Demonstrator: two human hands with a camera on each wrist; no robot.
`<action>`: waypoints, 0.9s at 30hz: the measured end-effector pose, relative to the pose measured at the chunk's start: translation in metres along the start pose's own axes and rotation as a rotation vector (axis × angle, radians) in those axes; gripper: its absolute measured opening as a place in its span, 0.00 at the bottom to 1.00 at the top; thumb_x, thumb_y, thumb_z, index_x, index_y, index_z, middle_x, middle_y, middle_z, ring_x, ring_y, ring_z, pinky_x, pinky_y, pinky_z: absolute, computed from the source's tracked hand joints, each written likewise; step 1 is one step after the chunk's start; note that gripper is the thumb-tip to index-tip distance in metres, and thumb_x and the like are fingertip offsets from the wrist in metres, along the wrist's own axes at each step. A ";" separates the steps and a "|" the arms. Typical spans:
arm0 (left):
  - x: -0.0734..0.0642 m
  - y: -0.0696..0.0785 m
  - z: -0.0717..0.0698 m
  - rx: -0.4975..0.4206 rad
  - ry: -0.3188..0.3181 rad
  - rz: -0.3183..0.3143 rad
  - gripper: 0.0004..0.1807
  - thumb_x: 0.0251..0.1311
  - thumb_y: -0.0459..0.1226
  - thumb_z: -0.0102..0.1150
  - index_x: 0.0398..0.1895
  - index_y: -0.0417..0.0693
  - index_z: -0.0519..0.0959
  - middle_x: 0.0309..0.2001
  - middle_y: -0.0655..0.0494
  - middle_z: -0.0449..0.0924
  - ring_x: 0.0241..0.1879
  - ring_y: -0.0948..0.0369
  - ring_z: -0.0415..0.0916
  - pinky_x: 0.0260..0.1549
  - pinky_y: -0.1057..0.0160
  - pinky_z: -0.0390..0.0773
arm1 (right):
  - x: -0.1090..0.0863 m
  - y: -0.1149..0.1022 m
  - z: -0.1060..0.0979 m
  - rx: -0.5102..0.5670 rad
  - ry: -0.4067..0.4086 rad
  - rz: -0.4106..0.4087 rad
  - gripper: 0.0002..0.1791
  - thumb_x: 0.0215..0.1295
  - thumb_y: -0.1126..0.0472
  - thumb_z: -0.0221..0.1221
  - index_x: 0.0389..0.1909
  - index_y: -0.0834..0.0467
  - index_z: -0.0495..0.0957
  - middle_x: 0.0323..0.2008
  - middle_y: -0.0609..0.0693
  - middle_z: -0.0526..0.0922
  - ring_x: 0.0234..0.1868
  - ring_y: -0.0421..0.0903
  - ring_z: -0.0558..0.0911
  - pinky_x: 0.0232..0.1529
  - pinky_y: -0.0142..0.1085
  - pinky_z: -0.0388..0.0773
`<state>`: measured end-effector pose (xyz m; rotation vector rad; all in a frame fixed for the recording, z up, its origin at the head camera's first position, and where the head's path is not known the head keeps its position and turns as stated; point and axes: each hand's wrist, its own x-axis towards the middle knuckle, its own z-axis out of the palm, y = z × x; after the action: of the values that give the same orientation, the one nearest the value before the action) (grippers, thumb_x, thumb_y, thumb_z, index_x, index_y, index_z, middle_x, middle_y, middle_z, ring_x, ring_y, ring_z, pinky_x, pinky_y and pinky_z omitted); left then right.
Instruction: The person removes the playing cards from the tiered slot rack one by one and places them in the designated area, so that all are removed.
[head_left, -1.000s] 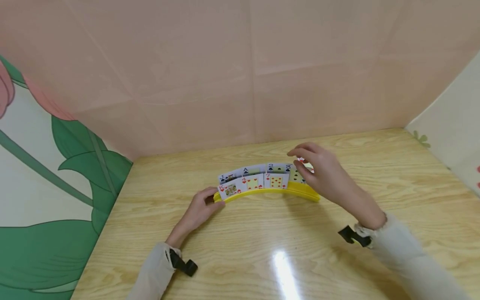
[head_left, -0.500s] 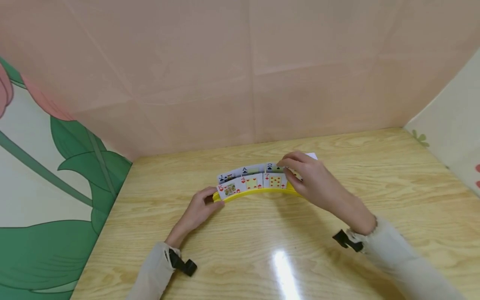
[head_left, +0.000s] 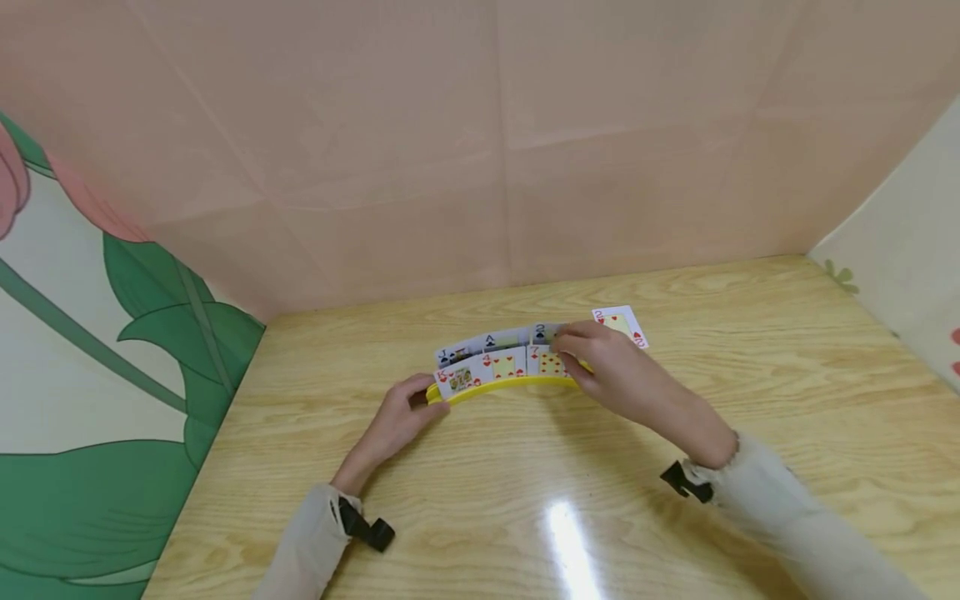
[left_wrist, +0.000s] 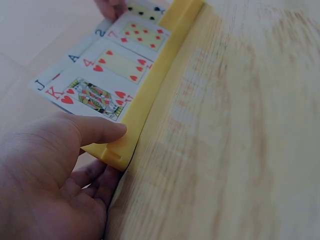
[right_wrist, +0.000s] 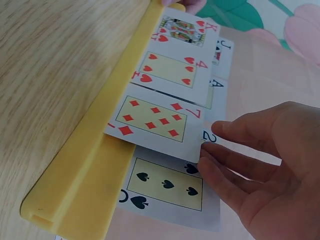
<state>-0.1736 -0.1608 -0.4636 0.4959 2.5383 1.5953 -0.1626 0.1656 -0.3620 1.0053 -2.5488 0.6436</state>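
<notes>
A curved yellow card holder [head_left: 525, 382] holds two rows of playing cards. The front row shows the king of hearts [right_wrist: 182, 31], the four of hearts [right_wrist: 167, 70] and the seven of diamonds [right_wrist: 152, 120]. Behind them stand a jack, an ace, the two of spades [head_left: 542, 332] and the three of spades [right_wrist: 165, 185]. My left hand [head_left: 397, 417] grips the holder's left end, thumb in front. My right hand [head_left: 618, 367] has bent fingertips at the top corner of the seven, over the two and three of spades. Whether they pinch a card cannot be told.
A two of hearts [head_left: 621, 323] lies on the wooden table [head_left: 450, 500] behind my right hand. A pink cloth wall [head_left: 480, 167] rises at the table's back edge. Panels with flower pictures stand at both sides.
My right hand has moved left and down to the seven of diamonds, uncovering the two of hearts and covering the three of spades in the head view. The left hand stays put.
</notes>
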 end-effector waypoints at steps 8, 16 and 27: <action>-0.001 0.000 0.000 -0.005 0.005 -0.003 0.19 0.62 0.32 0.66 0.57 0.45 0.82 0.55 0.52 0.80 0.50 0.58 0.76 0.47 0.62 0.77 | 0.001 0.001 0.004 -0.017 -0.049 0.016 0.07 0.59 0.75 0.64 0.36 0.64 0.85 0.37 0.53 0.85 0.40 0.49 0.83 0.39 0.41 0.80; 0.000 -0.001 0.000 -0.007 0.005 -0.012 0.19 0.63 0.32 0.66 0.57 0.46 0.82 0.55 0.52 0.80 0.50 0.58 0.76 0.48 0.61 0.77 | 0.001 0.003 0.006 -0.037 -0.084 0.023 0.05 0.57 0.74 0.65 0.33 0.63 0.85 0.33 0.52 0.86 0.33 0.45 0.80 0.36 0.41 0.77; 0.001 -0.003 -0.001 -0.004 -0.001 0.008 0.19 0.63 0.33 0.66 0.58 0.44 0.81 0.55 0.50 0.80 0.48 0.57 0.76 0.45 0.63 0.77 | -0.001 0.005 0.009 -0.060 -0.123 0.011 0.07 0.58 0.75 0.64 0.34 0.63 0.87 0.33 0.53 0.87 0.34 0.45 0.81 0.36 0.40 0.78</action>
<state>-0.1749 -0.1622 -0.4658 0.5061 2.5350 1.6024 -0.1667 0.1645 -0.3720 1.0411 -2.6640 0.5204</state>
